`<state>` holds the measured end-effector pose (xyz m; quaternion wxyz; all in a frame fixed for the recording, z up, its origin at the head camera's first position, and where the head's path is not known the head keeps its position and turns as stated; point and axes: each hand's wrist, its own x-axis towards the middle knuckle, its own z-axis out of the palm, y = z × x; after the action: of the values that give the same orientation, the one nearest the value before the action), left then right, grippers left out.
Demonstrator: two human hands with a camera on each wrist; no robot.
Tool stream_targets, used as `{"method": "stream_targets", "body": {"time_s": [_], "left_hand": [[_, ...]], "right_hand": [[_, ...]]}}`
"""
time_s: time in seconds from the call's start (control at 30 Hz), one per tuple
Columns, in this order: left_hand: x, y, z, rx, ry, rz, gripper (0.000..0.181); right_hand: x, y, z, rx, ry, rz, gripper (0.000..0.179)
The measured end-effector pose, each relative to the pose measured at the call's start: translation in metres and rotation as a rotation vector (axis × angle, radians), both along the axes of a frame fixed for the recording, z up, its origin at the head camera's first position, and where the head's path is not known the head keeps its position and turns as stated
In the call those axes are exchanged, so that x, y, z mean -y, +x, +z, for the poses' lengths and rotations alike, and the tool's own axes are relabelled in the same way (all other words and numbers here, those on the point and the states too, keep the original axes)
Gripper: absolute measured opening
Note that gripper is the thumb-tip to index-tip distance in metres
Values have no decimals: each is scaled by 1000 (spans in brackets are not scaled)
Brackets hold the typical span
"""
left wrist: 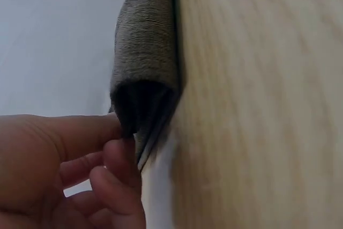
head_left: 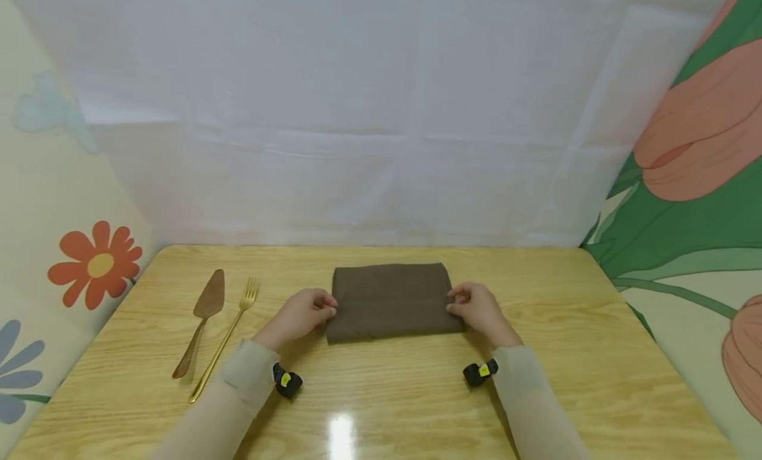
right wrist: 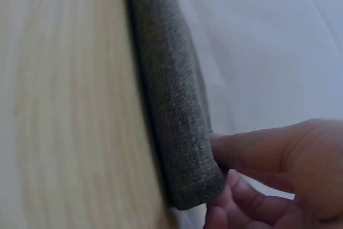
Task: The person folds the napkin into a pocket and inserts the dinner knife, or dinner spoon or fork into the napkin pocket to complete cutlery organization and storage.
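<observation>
A folded dark brown cloth (head_left: 389, 301) lies on the wooden table, its long side across it. My left hand (head_left: 305, 316) pinches its left edge between thumb and fingers. At the opposite short edge, my right hand (head_left: 478, 310) pinches the cloth too. In the left wrist view the cloth (left wrist: 144, 41) shows a rounded fold with several layers at its end, and the left fingers (left wrist: 88, 132) grip there. The right wrist view shows the rounded long fold of the cloth (right wrist: 174, 89), with the right fingers (right wrist: 252, 148) at its end corner.
Left of the cloth lie a copper-coloured cake server (head_left: 208, 301) and a gold fork (head_left: 246, 300), side by side. A white sheet (head_left: 369, 116) hangs behind the wooden table (head_left: 393, 407). Flower-patterned walls (head_left: 684, 241) flank both sides.
</observation>
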<state>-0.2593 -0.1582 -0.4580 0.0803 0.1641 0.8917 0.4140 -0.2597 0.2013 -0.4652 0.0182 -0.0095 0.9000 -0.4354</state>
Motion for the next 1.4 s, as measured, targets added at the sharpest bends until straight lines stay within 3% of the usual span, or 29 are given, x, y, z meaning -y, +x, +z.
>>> {"method": "stream_targets", "body": {"time_s": [0.17, 0.5, 0.77, 0.9, 1.0, 1.2, 1.33, 1.4], "left_hand": [[-2, -5, 2, 10, 29, 44, 9], [-5, -7, -4, 56, -5, 75, 5], [-2, -9, -1, 44, 40, 20, 11], [-3, -11, 5, 22, 12, 6, 4], [-4, -14, 7, 35, 10, 46, 9], [-8, -23, 9, 72, 17, 155, 37], [-14, -30, 10, 115, 14, 196, 46], [-18, -33, 10, 104, -18, 199, 49]], "right_hand": [[-1, -1, 4, -57, -19, -6, 15], [0, -4, 0, 34, 53, 33, 16], [-6, -10, 6, 68, 62, 55, 18], [-9, -15, 11, 64, 45, 43, 18], [-7, -20, 16, 83, 37, 35, 21], [1, -33, 24, 138, -40, -19, 40], [6, -40, 26, 186, -77, -38, 52], [8, -42, 27, 205, -68, -32, 57]]}}
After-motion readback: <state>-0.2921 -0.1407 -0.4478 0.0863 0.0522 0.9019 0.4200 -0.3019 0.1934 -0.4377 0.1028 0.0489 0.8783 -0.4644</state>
